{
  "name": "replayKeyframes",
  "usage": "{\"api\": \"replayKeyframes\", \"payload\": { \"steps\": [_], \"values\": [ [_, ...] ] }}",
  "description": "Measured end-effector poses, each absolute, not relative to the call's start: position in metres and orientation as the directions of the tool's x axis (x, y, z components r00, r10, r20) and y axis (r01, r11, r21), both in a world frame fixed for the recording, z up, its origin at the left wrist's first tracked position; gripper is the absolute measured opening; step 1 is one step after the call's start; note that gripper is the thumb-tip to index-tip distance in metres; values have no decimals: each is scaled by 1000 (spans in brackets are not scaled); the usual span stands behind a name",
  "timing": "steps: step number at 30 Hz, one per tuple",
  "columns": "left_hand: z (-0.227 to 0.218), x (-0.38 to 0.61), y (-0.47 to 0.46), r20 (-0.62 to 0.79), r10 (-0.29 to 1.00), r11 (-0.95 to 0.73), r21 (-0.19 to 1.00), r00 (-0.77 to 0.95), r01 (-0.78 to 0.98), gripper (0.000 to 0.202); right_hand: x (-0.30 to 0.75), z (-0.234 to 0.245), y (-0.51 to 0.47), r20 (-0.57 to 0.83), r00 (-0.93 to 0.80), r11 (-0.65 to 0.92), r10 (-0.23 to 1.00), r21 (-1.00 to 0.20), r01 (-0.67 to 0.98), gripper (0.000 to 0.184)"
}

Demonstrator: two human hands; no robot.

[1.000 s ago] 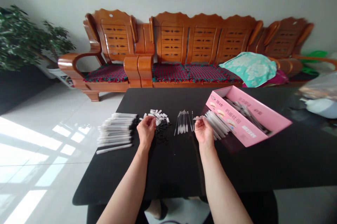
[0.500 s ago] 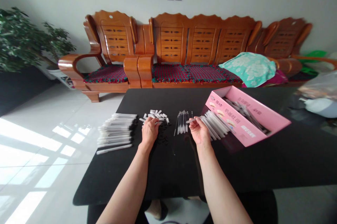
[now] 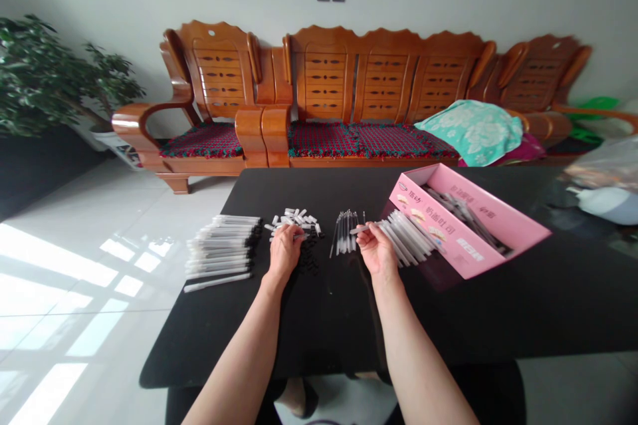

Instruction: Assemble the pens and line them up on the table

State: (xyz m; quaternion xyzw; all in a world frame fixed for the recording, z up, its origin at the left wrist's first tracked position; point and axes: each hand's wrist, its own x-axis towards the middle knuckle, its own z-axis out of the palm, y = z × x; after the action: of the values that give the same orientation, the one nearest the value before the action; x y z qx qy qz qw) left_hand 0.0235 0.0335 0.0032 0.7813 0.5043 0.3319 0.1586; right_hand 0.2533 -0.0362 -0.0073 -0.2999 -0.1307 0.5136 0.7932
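My left hand (image 3: 284, 251) lies over a heap of small black pieces (image 3: 309, 254), just below a cluster of white caps (image 3: 297, 218); its fingers are curled down into the pieces and what they pinch is hidden. My right hand (image 3: 376, 249) pinches one clear pen barrel (image 3: 363, 229), held level and pointing left. It hovers between a small row of pen refills (image 3: 345, 232) and a pile of clear barrels (image 3: 406, 237). A stack of assembled pens (image 3: 222, 249) lies at the left of the black table (image 3: 349, 318).
An open pink box (image 3: 478, 232) with more pens lies tilted at the right. A white plastic bag (image 3: 611, 192) sits at the table's far right. Behind the table stand wooden sofas (image 3: 349, 92) and a potted plant (image 3: 44, 72).
My left hand dropped from the white caps onto the black pieces. My right hand moved slightly left with the barrel, then held still.
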Motion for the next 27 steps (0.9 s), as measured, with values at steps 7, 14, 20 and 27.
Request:
{"api": "replayKeyframes", "payload": {
  "steps": [7, 14, 20, 27],
  "values": [
    [12, 35, 23, 256, 933, -306, 934, 254, 182, 27, 246, -5, -36, -56, 419, 287, 906, -647, -707, 9],
    [10, 52, 13, 142, 881, -107, 989, 451, -103, 31, 237, -3, -35, -14, 372, 261, 928, -687, -678, 16],
    [11, 53, 11, 127, 882, -74, 988, 454, -134, 30, 233, -1, -36, -14, 351, 228, 936, -734, -639, 20],
    [12, 54, 9, 112, 884, -46, 987, 453, -154, 31, 232, -1, -35, -11, 343, 217, 939, -757, -617, 21]
  ]
}}
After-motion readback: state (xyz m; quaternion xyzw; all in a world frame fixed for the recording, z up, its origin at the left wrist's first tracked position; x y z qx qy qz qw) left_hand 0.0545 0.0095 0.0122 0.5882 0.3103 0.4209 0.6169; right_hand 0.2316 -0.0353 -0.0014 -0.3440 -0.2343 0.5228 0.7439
